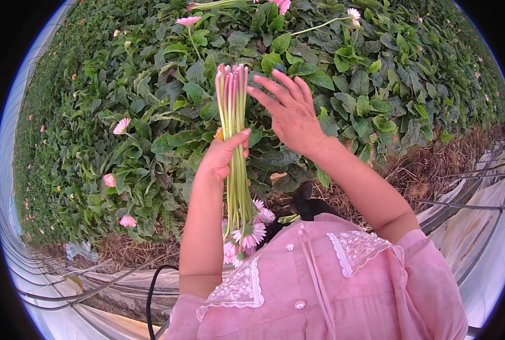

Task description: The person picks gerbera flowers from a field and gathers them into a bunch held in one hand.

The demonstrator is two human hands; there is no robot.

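Note:
My left hand (224,155) is wrapped around a bunch of gerbera stems (236,178), held upside down with the cut, reddish stem ends upward. A thin yellow band (232,127) circles the stems just above my thumb, and a small clump of orange-yellow bands (219,134) sits beside it. Pink gerbera heads (249,236) hang at the bottom of the bunch, near my pink blouse. Just right of the stem ends is my right hand (292,112), fingers spread and holding nothing.
Dense green gerbera foliage (171,93) spreads ahead, with pink blooms (122,126) standing among the leaves. Cut stems (222,5) lie on the plants at the far edge. Dry straw (422,174) borders the bed. Plastic sheeting on thin bars (469,208) runs at right.

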